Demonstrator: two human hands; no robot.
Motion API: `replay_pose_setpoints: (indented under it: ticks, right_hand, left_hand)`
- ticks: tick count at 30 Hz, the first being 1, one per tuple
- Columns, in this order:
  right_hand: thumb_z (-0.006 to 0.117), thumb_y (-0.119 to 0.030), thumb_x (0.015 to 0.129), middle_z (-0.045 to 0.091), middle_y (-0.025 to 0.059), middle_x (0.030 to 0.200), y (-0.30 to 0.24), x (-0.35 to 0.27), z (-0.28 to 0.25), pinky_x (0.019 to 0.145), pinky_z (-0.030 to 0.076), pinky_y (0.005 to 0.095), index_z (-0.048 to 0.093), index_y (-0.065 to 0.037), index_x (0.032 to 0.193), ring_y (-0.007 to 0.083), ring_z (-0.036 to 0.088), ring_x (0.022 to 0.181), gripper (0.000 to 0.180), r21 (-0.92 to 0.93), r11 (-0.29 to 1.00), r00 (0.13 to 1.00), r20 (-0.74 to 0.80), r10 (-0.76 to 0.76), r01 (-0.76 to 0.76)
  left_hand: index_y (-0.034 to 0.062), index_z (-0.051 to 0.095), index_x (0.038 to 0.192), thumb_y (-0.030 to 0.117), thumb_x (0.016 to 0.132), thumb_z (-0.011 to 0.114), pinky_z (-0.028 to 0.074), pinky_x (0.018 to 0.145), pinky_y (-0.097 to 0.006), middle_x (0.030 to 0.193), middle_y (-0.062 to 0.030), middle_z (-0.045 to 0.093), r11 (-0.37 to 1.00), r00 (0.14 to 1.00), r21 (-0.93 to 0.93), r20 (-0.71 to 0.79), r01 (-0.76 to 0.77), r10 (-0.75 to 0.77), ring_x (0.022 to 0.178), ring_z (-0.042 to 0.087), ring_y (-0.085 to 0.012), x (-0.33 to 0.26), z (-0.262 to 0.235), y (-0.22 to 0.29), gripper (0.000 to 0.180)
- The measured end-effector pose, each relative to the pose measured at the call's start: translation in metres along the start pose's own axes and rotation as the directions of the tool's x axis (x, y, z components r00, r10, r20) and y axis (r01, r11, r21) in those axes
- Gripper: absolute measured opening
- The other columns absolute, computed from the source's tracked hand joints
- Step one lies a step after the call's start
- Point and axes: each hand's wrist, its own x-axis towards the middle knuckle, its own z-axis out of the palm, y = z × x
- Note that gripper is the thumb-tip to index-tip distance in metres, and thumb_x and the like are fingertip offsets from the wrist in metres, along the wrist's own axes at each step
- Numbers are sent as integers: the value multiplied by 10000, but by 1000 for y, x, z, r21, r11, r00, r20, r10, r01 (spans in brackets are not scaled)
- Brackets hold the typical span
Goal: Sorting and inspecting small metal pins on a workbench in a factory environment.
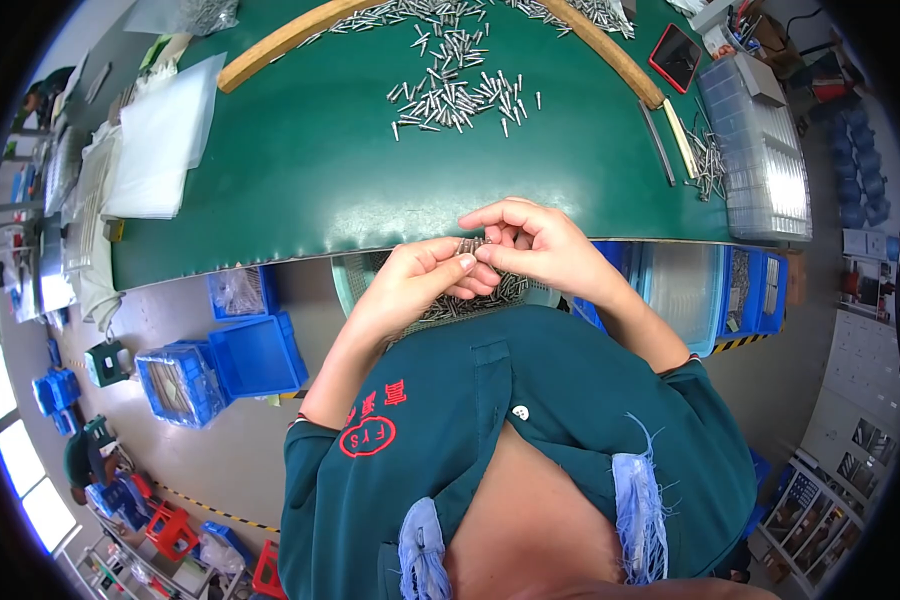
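Pins (469, 244) sit pinched in my nearly closed left hand (422, 274), by the near edge of the green table (300, 190); my right hand (536, 243) is half-open, thumb at them, whether gripping I cannot tell. They look light, stiff, slick, hardly fragile, best held mid-shank.

Bright light leaves rectangular glass windows (48, 514) at far left glaring white and a soft sheen on the smooth green tabletop (315, 195), fisheye distortion bends lines near the blackened margins, and the bare left hand (417, 273) and bare right hand (540, 243) look fairly sharp.
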Motion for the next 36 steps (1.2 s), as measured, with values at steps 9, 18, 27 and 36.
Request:
replay_pose_setpoints:
  ticks: [9, 18, 27, 36]
  right_hand:
    - [658, -158, 847, 589, 19, 812, 2, 2, -1, 648, 457, 240, 688, -83, 1034, 86, 551, 719, 203, -20, 1000, 1000, 0, -22, 22]
    - [660, -160, 850, 599, 22, 833, 2, 3, 0, 656, 461, 236, 689, -77, 1026, 86, 564, 737, 197, 12, 1000, 1000, 1, -23, 23]
    - [656, -168, 873, 602, 17, 837, 10, 4, 4, 674, 462, 225, 686, -61, 1004, 83, 567, 747, 172, 80, 996, 999, -24, -25, 27]
    - [570, -167, 937, 576, -8, 844, 25, 6, 3, 599, 451, 203, 615, -46, 1024, 46, 521, 723, 156, 841, 456, 945, 180, 273, -292]
  left_hand:
    - [-38, 588, 1125, 131, 975, 454, 517, 811, -260, 973, -107, 676, 1000, 1000, -5, 8, 17, -17, 900, 654, -144, 2, -2, 2, 263]
    - [-38, 593, 1112, 124, 968, 470, 517, 810, -257, 961, -97, 678, 1000, 1000, -3, -22, 6, -6, 892, 655, -140, 1, -1, 3, 249]
    - [-34, 598, 1098, 143, 976, 464, 518, 803, -260, 974, -97, 679, 999, 999, 35, -37, -6, 7, 892, 656, -142, 1, -2, 2, 253]
    - [-46, 552, 1188, 179, 1001, 435, 510, 807, -274, 973, -119, 675, 997, 986, 23, -145, -74, 77, 903, 650, -158, -2, -12, 1, 314]
